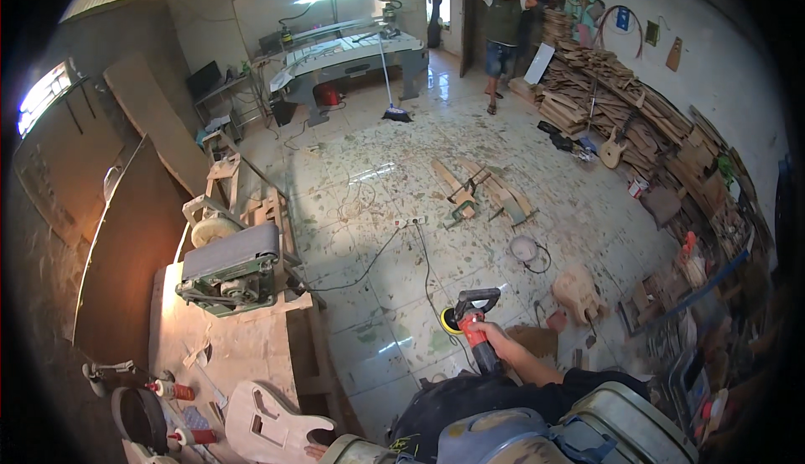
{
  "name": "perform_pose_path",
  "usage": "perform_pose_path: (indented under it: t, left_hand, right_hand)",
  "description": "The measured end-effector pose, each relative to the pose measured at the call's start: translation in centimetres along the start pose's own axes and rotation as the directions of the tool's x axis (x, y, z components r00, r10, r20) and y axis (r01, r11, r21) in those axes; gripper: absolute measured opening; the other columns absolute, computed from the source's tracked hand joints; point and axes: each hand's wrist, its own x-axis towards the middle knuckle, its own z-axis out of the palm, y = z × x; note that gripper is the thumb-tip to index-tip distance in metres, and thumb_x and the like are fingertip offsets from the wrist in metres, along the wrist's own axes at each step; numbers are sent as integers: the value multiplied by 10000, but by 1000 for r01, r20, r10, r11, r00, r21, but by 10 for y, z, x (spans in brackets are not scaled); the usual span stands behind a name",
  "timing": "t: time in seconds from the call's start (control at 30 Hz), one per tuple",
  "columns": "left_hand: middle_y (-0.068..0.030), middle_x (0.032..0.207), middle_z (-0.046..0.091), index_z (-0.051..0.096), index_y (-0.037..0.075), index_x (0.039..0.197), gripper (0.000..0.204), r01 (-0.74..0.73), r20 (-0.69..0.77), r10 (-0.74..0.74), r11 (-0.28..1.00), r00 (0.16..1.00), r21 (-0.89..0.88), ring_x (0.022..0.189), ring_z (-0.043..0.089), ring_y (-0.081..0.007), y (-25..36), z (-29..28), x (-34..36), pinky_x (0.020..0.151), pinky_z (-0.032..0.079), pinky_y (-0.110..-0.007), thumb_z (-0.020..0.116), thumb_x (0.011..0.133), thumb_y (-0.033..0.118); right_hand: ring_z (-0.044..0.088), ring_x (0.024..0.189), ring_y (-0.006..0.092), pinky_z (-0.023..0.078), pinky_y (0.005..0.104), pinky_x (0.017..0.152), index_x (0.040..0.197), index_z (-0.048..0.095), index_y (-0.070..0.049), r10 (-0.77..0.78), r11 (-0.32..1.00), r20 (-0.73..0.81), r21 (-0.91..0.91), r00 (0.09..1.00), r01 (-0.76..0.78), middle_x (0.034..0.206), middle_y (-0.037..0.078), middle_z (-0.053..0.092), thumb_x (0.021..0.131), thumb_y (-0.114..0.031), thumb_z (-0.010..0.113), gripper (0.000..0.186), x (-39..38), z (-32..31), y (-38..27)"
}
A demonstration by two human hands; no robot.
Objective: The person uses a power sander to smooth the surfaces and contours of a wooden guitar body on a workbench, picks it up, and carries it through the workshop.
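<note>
My right hand (496, 336) grips the red and black handle of a power polisher (470, 315) with a yellow pad, held out over the tiled floor in front of me. The tool's cord runs across the floor toward a power strip (411, 221). Only a small part of my left hand (314, 451) shows at the bottom edge, beside an unfinished wooden guitar body (268, 424) lying on the workbench (243, 346). Whether the left hand holds anything is hidden.
A belt sander (231, 267) stands on the bench at left. Wood planks with clamps (482, 191) lie on the floor, with another guitar body (579, 289) at right. Stacked timber (620, 103) lines the right wall. A person (503, 28) stands at the far doorway near a broom (392, 86).
</note>
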Motion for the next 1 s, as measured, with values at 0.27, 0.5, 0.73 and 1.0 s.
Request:
perform_pose_path:
  t: [0.27,0.5,0.73,1.0]
  left_hand:
    - [-213,1616,367,388,-33,1544,912,12,5,-12,997,1000,82,1503,336,-326,11,5,-7,1197,305,-497,609,897,570]
    - [-222,1640,336,369,-48,1556,939,33,20,-35,992,999,122,1532,300,-332,4,6,-19,1223,276,-504,614,893,571]
    - [-232,1663,306,350,-62,1567,967,45,96,-61,986,994,160,1562,265,-339,-34,13,-50,1250,246,-512,618,889,572]
    - [-304,1631,331,380,-50,1560,914,-35,240,116,948,964,-316,1523,294,-438,-13,-48,-74,1240,246,-538,696,896,492]
  right_hand:
    - [624,666,174,508,311,596,1030,650,-48,34,998,10,-58,999,-34,822,60,645,866,-321,714,325,20,-13,-23]
    - [624,669,159,507,300,598,1033,652,-53,11,999,15,-34,1000,-11,836,53,648,913,-376,723,351,32,-14,-4]
    - [632,669,167,516,312,597,1047,645,-51,60,987,138,-157,989,-38,838,63,655,944,-419,682,384,-1,21,-5]
    - [658,800,162,562,335,708,1220,632,-109,-28,997,271,-65,962,47,912,34,663,1043,-474,561,412,-53,77,23]
